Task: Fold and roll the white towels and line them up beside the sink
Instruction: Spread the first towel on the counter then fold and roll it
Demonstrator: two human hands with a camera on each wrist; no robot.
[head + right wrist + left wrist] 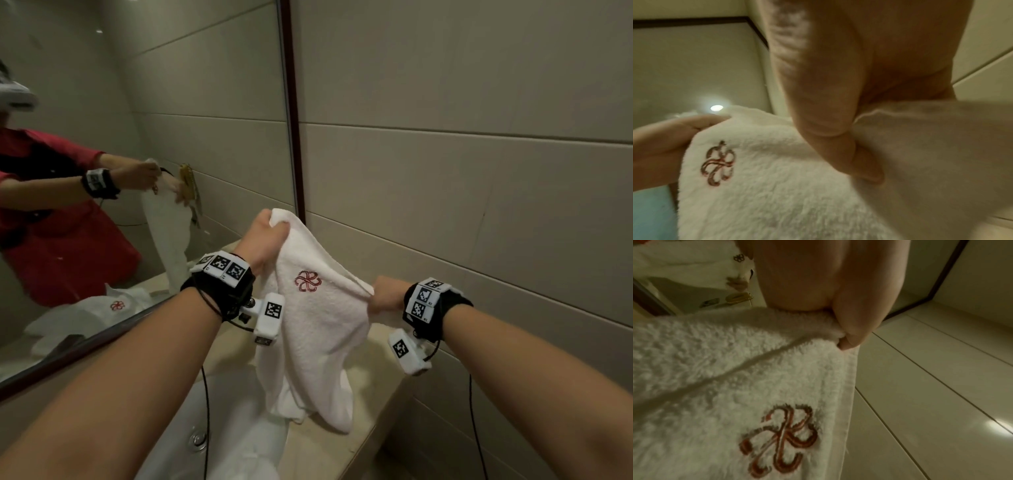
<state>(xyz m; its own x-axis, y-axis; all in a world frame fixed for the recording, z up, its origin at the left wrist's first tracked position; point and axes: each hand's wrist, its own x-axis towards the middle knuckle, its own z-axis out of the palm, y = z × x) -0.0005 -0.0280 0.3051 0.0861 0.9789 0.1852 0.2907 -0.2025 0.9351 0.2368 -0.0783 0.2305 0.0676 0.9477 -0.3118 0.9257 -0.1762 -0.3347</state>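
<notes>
While each grip, left hand (263, 236) and right hand (387, 294), pinches a corner, the white towel's (318, 329) hanging end could drag into the sink (178, 431)

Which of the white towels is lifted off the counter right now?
The white terry towel with the red embroidered emblem, pinched along its top edge by the left hand and right hand. The other white towel lies bunched in the sink below.

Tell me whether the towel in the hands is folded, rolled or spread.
Spread, not yet folded or rolled: the left hand and right hand each grip a top corner of the towel, which hangs loosely.
</notes>
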